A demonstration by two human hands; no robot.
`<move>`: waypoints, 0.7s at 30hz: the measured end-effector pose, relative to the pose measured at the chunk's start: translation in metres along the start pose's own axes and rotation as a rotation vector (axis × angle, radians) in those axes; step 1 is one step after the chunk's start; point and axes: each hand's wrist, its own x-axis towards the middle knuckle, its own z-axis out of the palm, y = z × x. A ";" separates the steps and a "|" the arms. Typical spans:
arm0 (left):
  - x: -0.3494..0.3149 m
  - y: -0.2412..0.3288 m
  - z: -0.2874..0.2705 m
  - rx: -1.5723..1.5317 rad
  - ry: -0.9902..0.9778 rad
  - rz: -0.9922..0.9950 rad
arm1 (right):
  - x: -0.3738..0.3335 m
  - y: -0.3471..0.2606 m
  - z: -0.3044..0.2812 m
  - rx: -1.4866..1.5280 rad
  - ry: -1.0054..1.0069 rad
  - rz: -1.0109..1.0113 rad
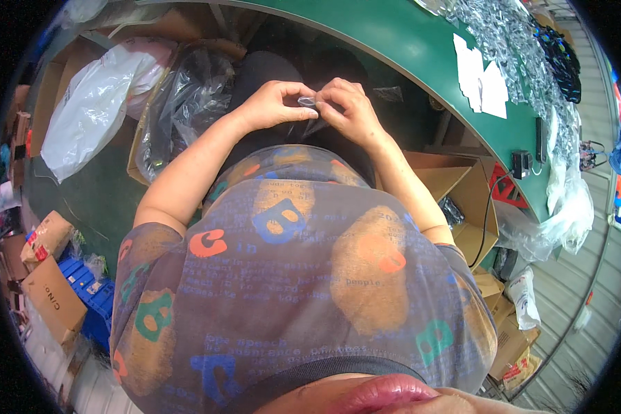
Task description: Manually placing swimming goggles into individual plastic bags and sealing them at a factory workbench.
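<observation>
A box [135,156] is holding a plastic bag [196,83]; a second box [481,215] is holding dark plastic [451,210] (partly hidden). Left hand [274,107] and right hand [348,112], fingertips close together, are pinching a clear piece [306,101] between them.

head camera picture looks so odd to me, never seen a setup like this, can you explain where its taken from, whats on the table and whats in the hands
There is no robot here: these are a person's own bare hands. A wide fisheye camera on the head looks down, so straight edges bend and the patterned shirt fills the middle. Picture left is the person's left.

The left hand and right hand meet at a small clear piece, held at the fingertips; its exact kind is too small to tell.

On the green table, at upper right, lie white papers, many clear plastic pieces and a small black device.
</observation>
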 end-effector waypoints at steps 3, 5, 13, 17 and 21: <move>0.000 0.004 -0.001 0.004 -0.007 0.000 | -0.001 0.000 0.001 -0.012 -0.016 0.004; 0.000 0.003 -0.002 -0.032 -0.036 -0.021 | 0.002 -0.001 -0.003 -0.021 -0.027 0.012; -0.004 0.010 0.005 -0.128 0.030 -0.016 | 0.006 -0.006 -0.004 0.007 -0.085 -0.017; -0.013 0.014 -0.002 -0.167 0.027 -0.035 | 0.005 -0.017 0.001 0.023 -0.044 0.014; -0.023 0.015 -0.002 -0.185 0.063 0.018 | 0.002 -0.025 0.009 0.018 0.008 0.007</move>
